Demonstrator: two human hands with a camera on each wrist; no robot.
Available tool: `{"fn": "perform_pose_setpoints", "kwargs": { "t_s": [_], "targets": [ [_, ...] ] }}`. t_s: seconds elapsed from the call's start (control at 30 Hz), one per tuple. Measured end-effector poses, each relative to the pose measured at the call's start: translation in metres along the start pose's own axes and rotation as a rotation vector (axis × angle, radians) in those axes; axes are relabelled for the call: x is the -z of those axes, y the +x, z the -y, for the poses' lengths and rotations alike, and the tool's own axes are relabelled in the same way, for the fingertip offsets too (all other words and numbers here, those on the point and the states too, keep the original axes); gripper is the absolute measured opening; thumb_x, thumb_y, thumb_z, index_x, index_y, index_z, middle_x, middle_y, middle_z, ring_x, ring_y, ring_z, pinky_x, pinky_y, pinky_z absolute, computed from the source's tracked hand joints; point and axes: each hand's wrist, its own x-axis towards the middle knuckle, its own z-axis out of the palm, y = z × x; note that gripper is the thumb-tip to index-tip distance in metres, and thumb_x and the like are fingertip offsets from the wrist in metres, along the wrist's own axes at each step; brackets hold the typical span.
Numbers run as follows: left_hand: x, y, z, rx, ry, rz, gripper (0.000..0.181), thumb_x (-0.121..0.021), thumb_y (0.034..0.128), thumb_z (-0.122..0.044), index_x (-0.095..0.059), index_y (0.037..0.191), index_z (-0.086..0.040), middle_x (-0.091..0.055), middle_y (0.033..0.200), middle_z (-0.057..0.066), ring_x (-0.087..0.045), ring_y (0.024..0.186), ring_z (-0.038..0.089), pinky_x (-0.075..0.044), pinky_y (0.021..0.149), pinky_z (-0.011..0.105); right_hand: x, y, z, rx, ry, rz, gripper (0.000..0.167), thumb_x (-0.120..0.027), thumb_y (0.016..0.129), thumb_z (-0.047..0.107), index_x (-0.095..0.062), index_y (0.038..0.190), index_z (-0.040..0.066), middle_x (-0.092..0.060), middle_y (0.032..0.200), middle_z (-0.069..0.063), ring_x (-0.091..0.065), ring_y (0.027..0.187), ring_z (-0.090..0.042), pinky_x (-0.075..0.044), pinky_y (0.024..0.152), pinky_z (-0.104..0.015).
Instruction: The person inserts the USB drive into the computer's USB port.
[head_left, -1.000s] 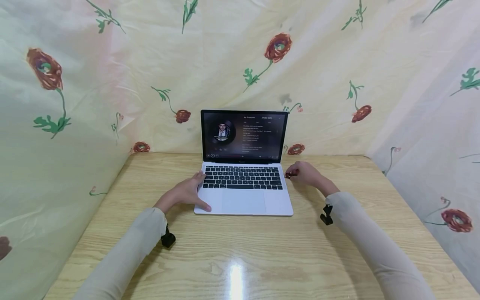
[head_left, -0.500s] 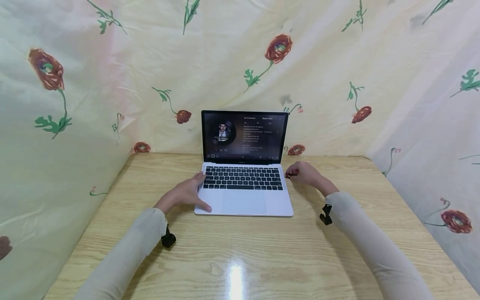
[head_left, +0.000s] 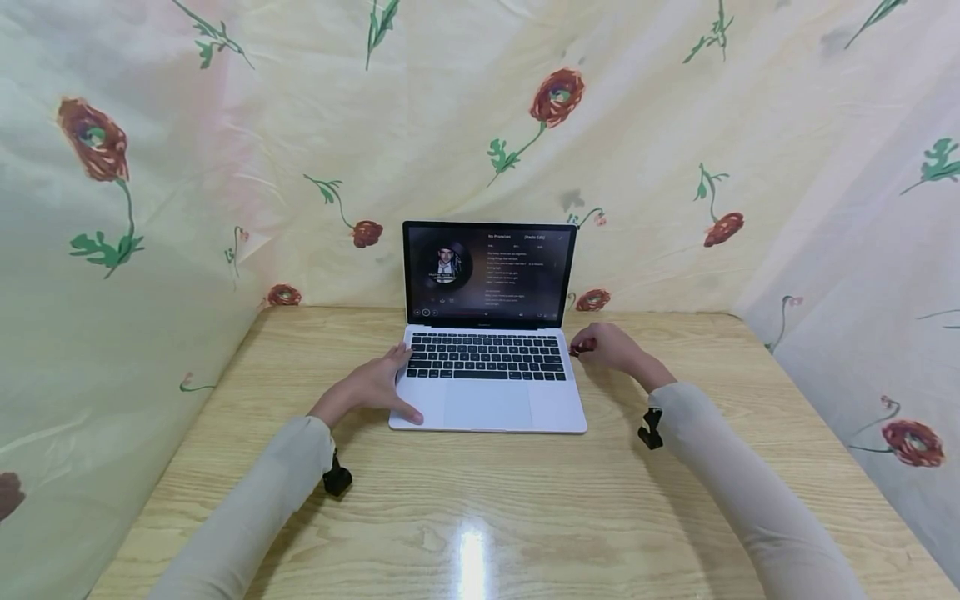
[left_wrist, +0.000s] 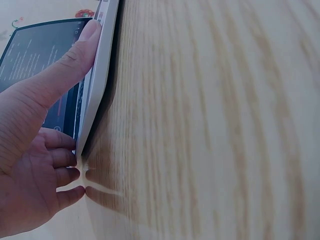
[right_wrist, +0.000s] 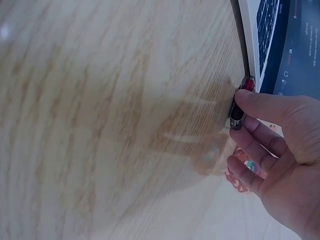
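An open silver laptop [head_left: 487, 404] stands on the table, its lit screen [head_left: 487, 271] showing a music player with lyrics. My left hand [head_left: 371, 382] rests at the laptop's left side, thumb on the front left corner and fingers along the left edge. In the left wrist view the left hand [left_wrist: 35, 125] has its thumb over the palm rest. My right hand [head_left: 611, 348] pinches a small dark red and metal USB stick [right_wrist: 237, 107] at the laptop's right edge. One end of the stick meets that edge; whether it sits in a port I cannot tell.
The light wooden table [head_left: 480, 483] reaches the flowered cloth [head_left: 450, 150] hanging behind and at both sides. A bright reflection lies near the table's front. Black straps with small mounts [head_left: 337, 477] show at both wrists.
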Motion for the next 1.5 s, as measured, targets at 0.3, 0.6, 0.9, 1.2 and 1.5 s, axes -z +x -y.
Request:
{"fn": "perform_pose_setpoints", "kwargs": {
  "t_s": [0.3, 0.6, 0.9, 1.2, 1.5],
  "targets": [
    [0.0002, -0.0007, -0.0011, 0.001, -0.001, 0.002, 0.136, -0.091, 0.0636, -0.061, -0.019, 0.162, 0.000, -0.005, 0.172, 0.017, -0.007, 0.160, 0.034, -0.017, 0.129, 0.052, 0.0010, 0.0008, 0.0015, -0.010, -0.009, 0.003, 0.023, -0.069, 0.089, -0.004, -0.076, 0.111, -0.002, -0.075, 0.105, -0.018, -0.065, 0.089, -0.026, -0.057, 0.086, -0.048],
    [0.0009, -0.0011, -0.0017, 0.005, -0.008, 0.000, 0.137, -0.091, 0.0627, -0.062, -0.018, 0.162, -0.001, -0.004, 0.172, 0.017, -0.007, 0.160, 0.034, -0.017, 0.129, 0.052, 0.0021, 0.0039, 0.0038, 0.016, -0.018, 0.011, 0.024, -0.069, 0.089, -0.007, -0.076, 0.112, -0.003, -0.075, 0.110, -0.021, -0.067, 0.092, -0.028, -0.058, 0.090, -0.051],
    [0.0007, -0.0008, -0.0009, 0.000, -0.005, -0.001, 0.137, -0.091, 0.0627, -0.062, -0.018, 0.162, -0.001, -0.005, 0.171, 0.017, -0.007, 0.160, 0.034, -0.017, 0.130, 0.052, 0.0028, 0.0061, 0.0055, 0.006, -0.014, 0.024, 0.024, -0.070, 0.090, -0.006, -0.075, 0.113, -0.003, -0.074, 0.111, -0.022, -0.066, 0.093, -0.028, -0.058, 0.091, -0.051],
    [-0.0008, 0.0002, 0.0004, -0.005, -0.007, -0.003, 0.137, -0.091, 0.0626, -0.062, -0.019, 0.161, 0.000, -0.005, 0.171, 0.017, -0.007, 0.160, 0.034, -0.015, 0.130, 0.051, 0.0017, 0.0057, 0.0060, -0.007, -0.013, 0.011, 0.024, -0.071, 0.089, -0.005, -0.076, 0.112, -0.002, -0.075, 0.107, -0.018, -0.064, 0.090, -0.026, -0.058, 0.089, -0.049],
    [0.0003, -0.0013, -0.0013, 0.002, -0.015, -0.002, 0.137, -0.092, 0.0622, -0.061, -0.018, 0.162, -0.001, -0.005, 0.172, 0.016, -0.006, 0.160, 0.033, -0.016, 0.130, 0.052, 0.0014, 0.0065, 0.0047, -0.020, -0.012, 0.010, 0.022, -0.071, 0.089, -0.004, -0.075, 0.111, -0.005, -0.075, 0.108, -0.021, -0.067, 0.090, -0.026, -0.058, 0.089, -0.049]
  ]
}}
